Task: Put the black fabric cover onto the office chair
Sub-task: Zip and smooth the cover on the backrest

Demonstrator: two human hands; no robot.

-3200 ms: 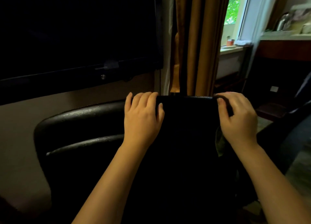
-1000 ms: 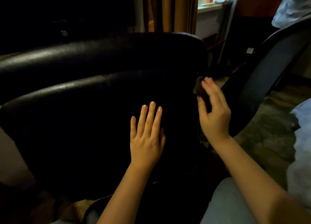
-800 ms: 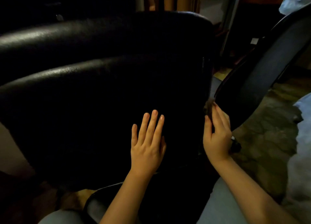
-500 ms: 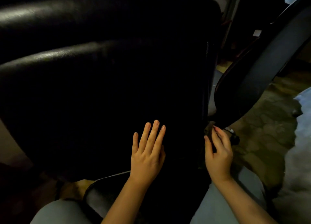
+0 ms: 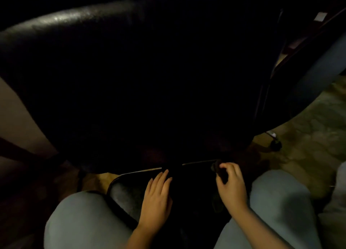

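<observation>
- Patterned carpet (image 5: 309, 136) shows at the right, and a second, blue-grey chair (image 5: 322, 67) stands on it. All is very dark.
- We see the office chair (image 5: 84, 24) filling most of the view, with its shiny black backrest towards us.
- The black fabric cover (image 5: 194, 185) hangs down the right part of the backrest. We cannot tell its exact edges.
- The left hand (image 5: 158, 194) lies flat on the cover, fingers straight.
- The right hand (image 5: 231, 185) pinches a bunched bit of the cover, near the left hand.
- Knees in light jeans (image 5: 84, 220) are below.
</observation>
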